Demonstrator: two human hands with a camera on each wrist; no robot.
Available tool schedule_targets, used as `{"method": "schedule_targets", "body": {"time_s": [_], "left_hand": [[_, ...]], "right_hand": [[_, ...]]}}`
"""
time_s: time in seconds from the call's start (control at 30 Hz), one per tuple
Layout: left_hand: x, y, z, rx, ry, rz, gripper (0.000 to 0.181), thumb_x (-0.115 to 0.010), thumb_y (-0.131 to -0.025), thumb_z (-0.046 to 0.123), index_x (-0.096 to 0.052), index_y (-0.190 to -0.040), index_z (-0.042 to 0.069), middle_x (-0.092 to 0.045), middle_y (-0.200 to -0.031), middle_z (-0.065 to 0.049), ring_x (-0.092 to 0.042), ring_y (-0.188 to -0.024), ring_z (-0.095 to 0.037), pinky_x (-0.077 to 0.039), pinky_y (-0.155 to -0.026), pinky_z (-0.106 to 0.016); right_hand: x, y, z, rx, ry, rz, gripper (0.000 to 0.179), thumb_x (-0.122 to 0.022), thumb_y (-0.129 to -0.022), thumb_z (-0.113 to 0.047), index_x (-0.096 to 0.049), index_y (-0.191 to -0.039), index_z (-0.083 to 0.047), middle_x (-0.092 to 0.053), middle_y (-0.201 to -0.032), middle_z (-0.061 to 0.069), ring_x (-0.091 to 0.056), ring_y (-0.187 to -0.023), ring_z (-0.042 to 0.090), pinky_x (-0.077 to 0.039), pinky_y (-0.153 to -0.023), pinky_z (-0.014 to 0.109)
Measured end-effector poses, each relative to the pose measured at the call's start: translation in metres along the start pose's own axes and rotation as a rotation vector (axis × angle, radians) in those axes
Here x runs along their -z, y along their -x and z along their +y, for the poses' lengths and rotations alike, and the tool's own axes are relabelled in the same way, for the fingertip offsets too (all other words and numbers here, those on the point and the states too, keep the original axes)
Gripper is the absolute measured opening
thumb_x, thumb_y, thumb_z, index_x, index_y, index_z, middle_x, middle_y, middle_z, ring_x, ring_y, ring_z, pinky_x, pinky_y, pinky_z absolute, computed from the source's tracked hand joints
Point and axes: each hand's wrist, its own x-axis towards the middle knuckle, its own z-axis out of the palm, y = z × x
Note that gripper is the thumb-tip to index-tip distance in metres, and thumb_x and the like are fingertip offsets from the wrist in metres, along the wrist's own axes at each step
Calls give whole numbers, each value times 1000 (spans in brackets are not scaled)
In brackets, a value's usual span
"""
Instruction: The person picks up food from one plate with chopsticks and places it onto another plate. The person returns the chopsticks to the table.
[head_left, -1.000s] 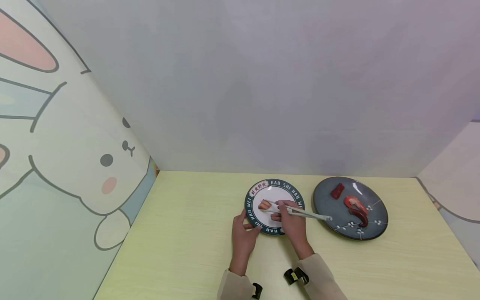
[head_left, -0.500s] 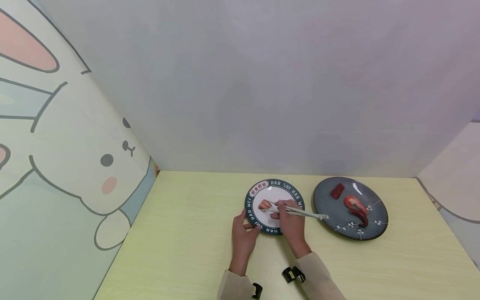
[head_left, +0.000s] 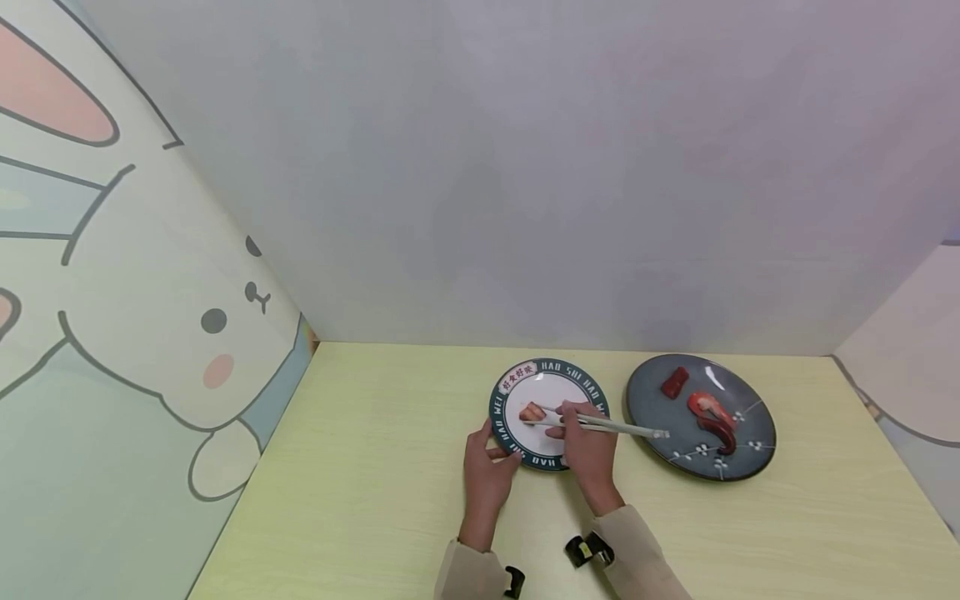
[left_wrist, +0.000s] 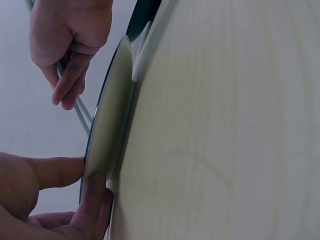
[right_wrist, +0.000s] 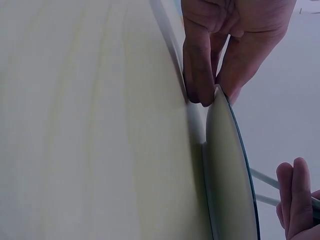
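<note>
On the small white plate with a green lettered rim [head_left: 555, 387] lies a small orange-pink piece of food [head_left: 532, 412]. My left hand [head_left: 487, 477] holds this plate by its near-left edge; in the left wrist view its thumb [left_wrist: 62, 171] is at the rim and the other fingers reach beneath. My right hand [head_left: 590, 454] grips a pair of pale chopsticks [head_left: 630, 428] over the plate. Their tips straddle the food piece. The right wrist view has the chopsticks [right_wrist: 265, 199] crossing beyond the plate's edge.
A larger dark grey plate [head_left: 652, 417] with white flower decoration stands to the right. It bears a dark red chunk [head_left: 675, 382], a pink-orange shrimp-like piece [head_left: 708, 407] and a dark red curved piece [head_left: 723, 433]. A grey wall [head_left: 480, 208] rises behind the table [head_left: 360, 467].
The food piece and the chopstick tips have shifted slightly right on the small plate. The right hand has moved a little with them. The left hand and both plates stay in place.
</note>
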Motion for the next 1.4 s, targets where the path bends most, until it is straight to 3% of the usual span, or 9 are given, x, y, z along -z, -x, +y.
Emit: {"method": "schedule_targets", "body": {"time_s": [0.1,0.33,0.57,0.7,0.83,1.13,1.4], "left_hand": [[0,0,0,-3,-4,1,73,-77,-86,-9,-46,-152,-10,-56,-136,-20,-68,-91,-19,-59,-70,-30],[-2,0,1,3,-9,4,73,-77,-86,-9,-46,-152,-10,-57,-135,-20,-68,-91,-19,-59,-70,-30],[-3,0,3,15,-19,4,73,-77,-87,-9,-46,-153,-9,-57,-135,-20,-68,-92,-18,-60,-71,-31],[-3,0,3,13,-17,4,73,-77,-86,-9,-46,-153,-9,-57,-135,-19,-68,-92,-19,-60,-71,-31],[-2,0,2,13,-11,6,74,-77,-86,-9,-46,-153,-9,-56,-135,-19,-68,-93,-19,-60,-71,-31],[-1,1,0,0,-14,9,74,-77,-85,-10,-47,-152,-10,-56,-135,-20,-69,-91,-18,-59,-70,-29],[-1,1,1,0,-19,10,74,-77,-85,-10,-47,-153,-10,-56,-135,-20,-68,-91,-18,-59,-69,-30]], "right_hand": [[1,0,1,-9,-26,14,23,-60,-107,-9,-75,-102,8,-74,-90,28,-73,-59,3,-52,-49,20],[5,1,2,-50,-69,41,27,-59,-107,-13,-75,-103,9,-76,-85,26,-73,-58,4,-44,-40,22],[9,0,6,-126,-94,67,28,-56,-108,-13,-75,-109,8,-75,-94,26,-73,-60,4,-43,-41,20],[12,0,3,-161,-138,82,30,-56,-109,-13,-73,-111,12,-75,-98,27,-74,-61,5,-46,-46,19],[16,1,-1,-178,-182,83,31,-56,-109,-13,-71,-113,14,-74,-101,26,-74,-62,5,-55,-59,17],[25,1,-5,-216,-166,77,37,-54,-111,-22,-70,-115,10,-78,-98,22,-75,-66,3,-52,-65,13],[33,1,-5,-218,-207,89,38,-52,-112,-20,-66,-121,15,-72,-114,25,-75,-69,2,-55,-78,11]]}}
